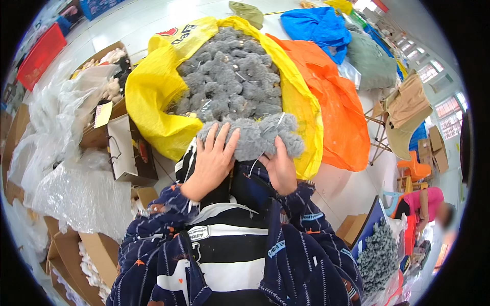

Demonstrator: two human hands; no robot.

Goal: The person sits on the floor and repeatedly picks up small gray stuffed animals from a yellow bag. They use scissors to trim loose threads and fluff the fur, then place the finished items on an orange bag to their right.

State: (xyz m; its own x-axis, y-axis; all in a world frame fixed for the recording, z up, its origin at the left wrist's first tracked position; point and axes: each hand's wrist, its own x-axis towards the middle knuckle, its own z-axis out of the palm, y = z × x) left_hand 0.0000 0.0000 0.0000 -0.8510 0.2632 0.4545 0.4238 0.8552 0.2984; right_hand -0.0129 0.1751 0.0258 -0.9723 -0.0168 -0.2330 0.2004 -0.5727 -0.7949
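A fluffy grey plush piece (255, 133) lies across my lap at the near edge of an open yellow sack (301, 112). My left hand (212, 160) rests on its left part, fingers stretched out and slightly apart over the fur. Gripping the right part, my right hand (280, 166) has its thumb on top while its other fingers are mostly hidden. A thin white thread hangs from the plush near my right hand, and another white strand shows on top. Many similar grey plush pieces (229, 76) fill the sack.
An orange sack (337, 107) and a blue bag (316, 30) lie right of the yellow sack. Clear plastic sheeting (76, 194) and cardboard boxes (133, 153) crowd the left. At the right, a person in pink (434, 204) bends near a heap of grey-green plush pieces (378, 252).
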